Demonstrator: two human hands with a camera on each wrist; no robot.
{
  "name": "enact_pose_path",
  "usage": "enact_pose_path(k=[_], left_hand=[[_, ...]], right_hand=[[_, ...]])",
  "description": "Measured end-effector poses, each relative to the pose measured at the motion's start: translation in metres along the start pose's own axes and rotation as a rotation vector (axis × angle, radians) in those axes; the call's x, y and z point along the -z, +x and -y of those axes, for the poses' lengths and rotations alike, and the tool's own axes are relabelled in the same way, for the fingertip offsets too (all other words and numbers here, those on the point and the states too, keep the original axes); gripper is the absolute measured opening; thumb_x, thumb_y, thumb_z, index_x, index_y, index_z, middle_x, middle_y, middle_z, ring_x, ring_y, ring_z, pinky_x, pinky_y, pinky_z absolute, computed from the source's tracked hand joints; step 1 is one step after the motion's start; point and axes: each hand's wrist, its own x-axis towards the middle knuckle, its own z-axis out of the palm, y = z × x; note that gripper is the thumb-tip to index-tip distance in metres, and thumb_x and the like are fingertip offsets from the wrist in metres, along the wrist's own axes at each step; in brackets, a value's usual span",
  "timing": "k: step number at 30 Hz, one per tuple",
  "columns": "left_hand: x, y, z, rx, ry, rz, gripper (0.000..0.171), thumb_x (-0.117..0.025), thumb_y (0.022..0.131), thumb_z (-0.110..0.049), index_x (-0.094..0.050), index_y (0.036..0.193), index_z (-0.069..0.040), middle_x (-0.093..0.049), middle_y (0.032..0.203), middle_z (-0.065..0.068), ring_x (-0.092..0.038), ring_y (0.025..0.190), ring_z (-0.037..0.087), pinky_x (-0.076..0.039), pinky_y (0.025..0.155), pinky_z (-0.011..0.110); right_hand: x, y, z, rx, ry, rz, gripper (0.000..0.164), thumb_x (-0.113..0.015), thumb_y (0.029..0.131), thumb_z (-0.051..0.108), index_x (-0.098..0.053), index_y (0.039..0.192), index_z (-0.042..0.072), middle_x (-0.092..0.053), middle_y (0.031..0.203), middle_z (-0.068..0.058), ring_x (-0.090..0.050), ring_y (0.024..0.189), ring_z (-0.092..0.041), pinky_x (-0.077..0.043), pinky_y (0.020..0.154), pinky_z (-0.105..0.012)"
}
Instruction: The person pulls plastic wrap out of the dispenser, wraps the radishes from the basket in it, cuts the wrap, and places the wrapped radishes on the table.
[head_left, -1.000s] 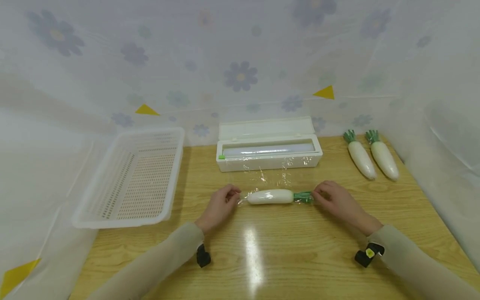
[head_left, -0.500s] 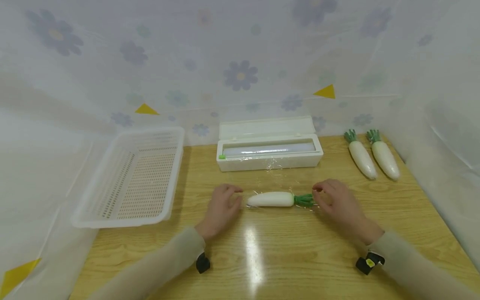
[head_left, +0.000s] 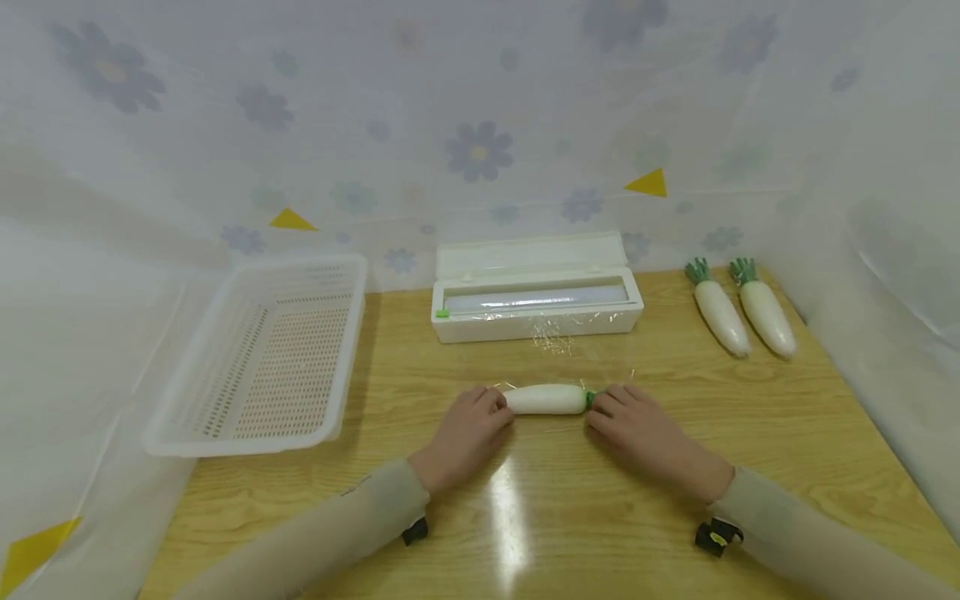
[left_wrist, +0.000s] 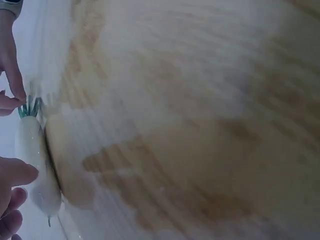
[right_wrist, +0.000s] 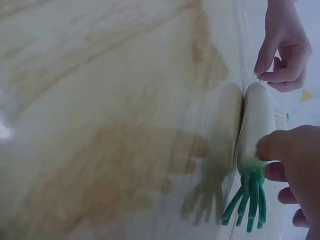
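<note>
A white radish [head_left: 546, 399] with green leaf stubs lies crosswise on the table, clear cling film [head_left: 555, 343] running from it back to the dispenser box. My left hand [head_left: 467, 433] holds its root end; my right hand [head_left: 643, 433] holds the leafy end, covering most of the green in the head view. In the left wrist view, the left thumb overlaps the radish [left_wrist: 32, 142], and the right fingertips meet at the leaves. From the right wrist, the green leaves [right_wrist: 250, 197] show under the right hand [right_wrist: 302, 160], and the left hand [right_wrist: 287, 50] pinches at the root tip.
Behind the radish stands an open white cling film box [head_left: 540, 325] with a film roll [head_left: 536, 298] inside. A white perforated basket [head_left: 348, 350] sits at the left. Two more radishes [head_left: 722, 319] lie at the back right, near a flowered curtain [head_left: 480, 192].
Both hands were pinching film beyond the radish's two ends, then loosened. Now they have moved inward onto the ends of the radish, which lies slightly nearer to me.
</note>
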Motion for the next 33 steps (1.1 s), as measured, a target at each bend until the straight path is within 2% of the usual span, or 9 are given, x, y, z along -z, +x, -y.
enact_pose_path(k=[4,7,11,16,24,26,28,33], left_hand=[[0.0,0.003,0.006,0.028,-0.082,-0.051,0.002,-0.073,0.098,-0.013,-0.073,0.099,-0.013,-0.067,0.107,0.003,-0.061,0.102,0.021,-0.052,0.091,0.037],[0.001,0.007,0.009,0.052,-0.136,-0.067,0.002,-0.07,0.099,-0.011,-0.072,0.099,-0.012,-0.067,0.108,0.005,-0.063,0.104,0.024,-0.052,0.095,0.04],[0.001,0.013,0.011,0.136,-0.174,-0.009,0.008,-0.065,0.103,-0.015,-0.072,0.105,-0.011,-0.069,0.111,0.005,-0.064,0.109,0.024,-0.049,0.103,0.042],[0.0,0.018,0.011,0.241,-0.206,0.044,0.013,-0.062,0.105,-0.019,-0.071,0.111,-0.011,-0.073,0.112,0.004,-0.066,0.111,0.023,-0.049,0.105,0.043],[-0.004,0.02,0.012,0.234,-0.254,0.002,0.009,-0.064,0.104,-0.012,-0.071,0.106,-0.007,-0.073,0.104,0.005,-0.068,0.098,0.022,-0.054,0.096,0.043],[-0.005,0.019,0.014,0.23,-0.249,-0.003,0.008,-0.064,0.103,-0.01,-0.071,0.105,-0.007,-0.073,0.102,0.005,-0.068,0.096,0.022,-0.054,0.095,0.043],[-0.006,0.018,0.015,0.227,-0.247,-0.005,0.007,-0.065,0.103,-0.01,-0.071,0.104,-0.008,-0.073,0.101,0.005,-0.067,0.095,0.022,-0.053,0.094,0.043],[-0.007,0.019,0.016,0.227,-0.238,0.012,0.008,-0.065,0.103,-0.011,-0.071,0.105,-0.008,-0.073,0.103,0.005,-0.067,0.099,0.023,-0.052,0.096,0.043]], right_hand=[[0.001,0.004,-0.004,-0.086,0.089,-0.047,0.014,-0.083,0.084,0.013,-0.073,0.095,0.013,-0.064,0.097,-0.002,-0.056,0.091,-0.022,-0.048,0.079,-0.042],[0.001,0.007,-0.008,-0.147,0.137,-0.056,0.014,-0.082,0.086,0.013,-0.073,0.097,0.011,-0.067,0.105,-0.007,-0.059,0.097,-0.027,-0.049,0.085,-0.047],[-0.002,0.01,-0.014,-0.216,0.173,-0.036,0.011,-0.077,0.091,0.013,-0.072,0.101,0.009,-0.07,0.108,-0.009,-0.063,0.105,-0.031,-0.049,0.091,-0.051],[-0.007,0.016,-0.021,-0.254,0.197,-0.033,0.008,-0.076,0.093,0.011,-0.07,0.098,0.011,-0.071,0.096,-0.003,-0.064,0.098,-0.028,-0.048,0.086,-0.047],[-0.01,0.019,-0.023,-0.304,0.207,0.002,0.007,-0.076,0.094,0.011,-0.07,0.097,0.012,-0.071,0.095,-0.002,-0.063,0.096,-0.025,-0.048,0.087,-0.046],[-0.01,0.018,-0.023,-0.293,0.212,0.01,0.01,-0.077,0.095,0.017,-0.072,0.102,0.011,-0.072,0.099,-0.002,-0.063,0.099,-0.026,-0.048,0.09,-0.047],[-0.011,0.018,-0.022,-0.255,0.198,0.012,0.023,-0.076,0.096,0.027,-0.072,0.111,0.009,-0.073,0.106,-0.004,-0.063,0.104,-0.027,-0.048,0.092,-0.048],[-0.009,0.021,-0.017,-0.068,0.146,0.063,0.059,-0.068,0.097,0.056,-0.067,0.132,0.008,-0.068,0.124,-0.006,-0.061,0.118,-0.03,-0.044,0.106,-0.051]])
